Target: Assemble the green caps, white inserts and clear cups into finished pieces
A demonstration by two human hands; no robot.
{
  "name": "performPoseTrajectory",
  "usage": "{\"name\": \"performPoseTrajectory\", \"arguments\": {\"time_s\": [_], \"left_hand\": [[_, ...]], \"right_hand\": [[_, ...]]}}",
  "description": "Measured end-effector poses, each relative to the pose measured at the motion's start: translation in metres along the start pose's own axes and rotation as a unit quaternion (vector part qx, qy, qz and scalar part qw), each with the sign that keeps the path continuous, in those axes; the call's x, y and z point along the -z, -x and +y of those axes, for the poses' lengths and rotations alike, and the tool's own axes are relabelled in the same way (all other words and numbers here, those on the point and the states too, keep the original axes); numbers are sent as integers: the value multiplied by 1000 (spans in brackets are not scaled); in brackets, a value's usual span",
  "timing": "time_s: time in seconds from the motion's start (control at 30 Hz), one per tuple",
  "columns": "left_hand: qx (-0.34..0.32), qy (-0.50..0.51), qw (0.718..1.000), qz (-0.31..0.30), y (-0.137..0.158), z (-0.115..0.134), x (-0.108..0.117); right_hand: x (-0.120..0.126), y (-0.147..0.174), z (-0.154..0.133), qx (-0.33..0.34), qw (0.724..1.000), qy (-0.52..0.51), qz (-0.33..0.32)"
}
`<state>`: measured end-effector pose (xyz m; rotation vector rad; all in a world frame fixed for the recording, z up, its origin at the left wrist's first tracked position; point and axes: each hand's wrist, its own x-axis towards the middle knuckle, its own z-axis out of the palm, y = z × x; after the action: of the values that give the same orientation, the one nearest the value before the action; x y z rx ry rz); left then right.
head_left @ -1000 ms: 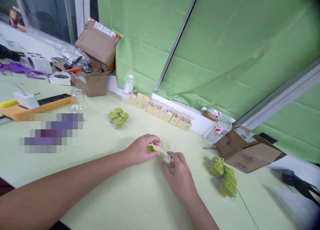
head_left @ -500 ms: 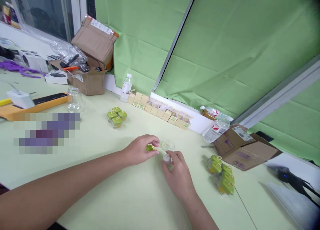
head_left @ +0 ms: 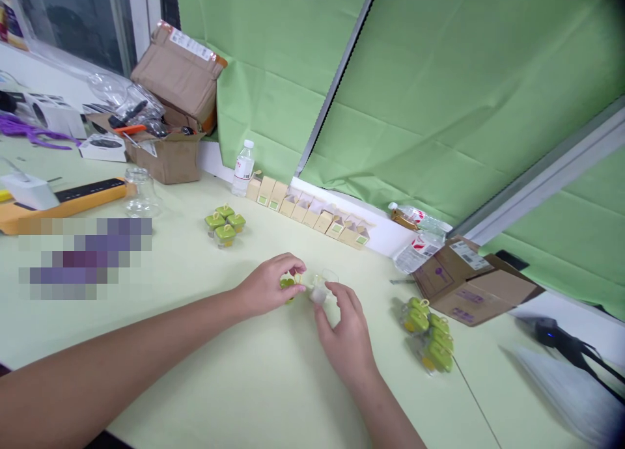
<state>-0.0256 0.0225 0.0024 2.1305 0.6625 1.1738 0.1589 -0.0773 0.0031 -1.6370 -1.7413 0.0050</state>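
2 arms fwd | L hand curled on green lid | R hand pinching white pc

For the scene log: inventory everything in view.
white piece: one, white, centre
green piece: one, green, centre
cup: one, clear, centre
green-lidded containers: about nine, green, left, right
small boxes: about nine, beige, back
bottles: about three, clear, back, right
cardboard boxes: three, brown, back left, right
power strip: one, orange, left
adapter: one, white, left
jar: one, clear, left
curtain: one, green, back
device: one, black, right
clutter: uncounted, mixed, left, right
table: one, pale green, beneath
left hand: one, bare, centre
right hand: one, bare, centre
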Motion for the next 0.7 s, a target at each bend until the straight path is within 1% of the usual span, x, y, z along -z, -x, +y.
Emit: {"name": "performPoseTrajectory", "arguments": {"time_s": [0.17,0.27,0.37,0.47,0.6,0.7], "left_hand": [[41,-28,998,27,-4,-10,5],[61,-25,998,24,-5,-14,7],[61,-12,998,2,-4,-12,5],[46,-10,998,-29,0,-7,2],[18,-30,997,-73,4,-1,-1],[6,-60,992,-113,5,-1,-2]], "right_hand": [[0,0,2,-8,1000,-2,-2],[-1,0,2,-12,1000,-4,-8],[-1,1,0,-17,1000,-3,-15],[0,1,-2,-11,1000,-3,-12],[2,1,-2,7,1000,-5,-9],[1,1,3,4,1000,7,-8]]}}
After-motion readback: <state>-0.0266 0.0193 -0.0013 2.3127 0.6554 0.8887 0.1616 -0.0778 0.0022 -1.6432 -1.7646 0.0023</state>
